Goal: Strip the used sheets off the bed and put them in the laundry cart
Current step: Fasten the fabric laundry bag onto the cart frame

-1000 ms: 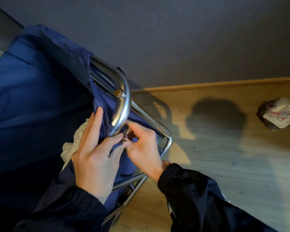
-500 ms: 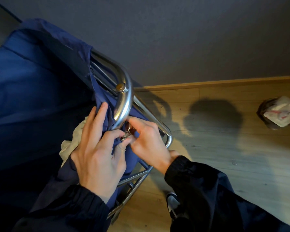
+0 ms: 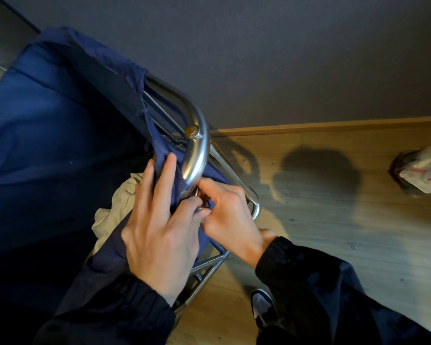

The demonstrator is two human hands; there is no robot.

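Quickly, left to right: laundry cart (image 3: pixel 47 125) fills the left side, its blue bag wall slung from the frame. 1 pale used sheet (image 3: pixel 118 207) is already down inside the bag, bunched, just left of the left hand (image 3: pixel 159 235). Bed not in view.

Left hand: 2 fingers (image 3: pixel 163 180) lie straight along the inside of the bag hem, thumb pressing from outside, so the hem is pinched between them. Small metal clip (image 3: pixel 201 206) sits right at the thumb tip, under the lower end of the steel frame tube (image 3: pixel 199 155), which curves up and away from the hands.

Right hand (image 3: pixel 230 217): curled, fingertips closed on the clip from the right. Both hands meet at the clip, right one nearer. My read: the bag corner is being hooked to or unhooked from the frame, cannot tell which.

Further right: shoe (image 3: pixel 261 305) on the wooden floor (image 3: pixel 334 232), filled bin bag (image 3: pixel 418 170) well apart by the wall.
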